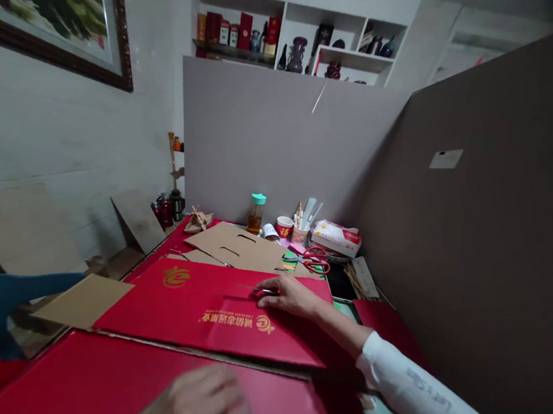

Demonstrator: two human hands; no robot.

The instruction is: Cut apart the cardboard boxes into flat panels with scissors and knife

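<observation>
A red printed cardboard sheet (153, 309) with gold lettering lies flat before me. My right hand (280, 297) rests over it near the gold print, fingers curled in a pinch round a small, thin dark thing that I cannot make out. Closer to me is a second red cardboard panel (106, 379), with a brown cut edge between the two. Above this nearer panel is my left hand (205, 407), smeared by motion, its fingers bent but hard to read. Whether it touches the panel I cannot tell.
Behind the red sheet lie brown cardboard (235, 245) with slots and red-handled scissors (316, 260). Farther back stand a bottle with a green lid (257, 214), a red-and-white cup (285, 226) and a tissue pack (335, 237). Grey partitions (269, 147) close the back and right. A blue chair (19, 289) is left.
</observation>
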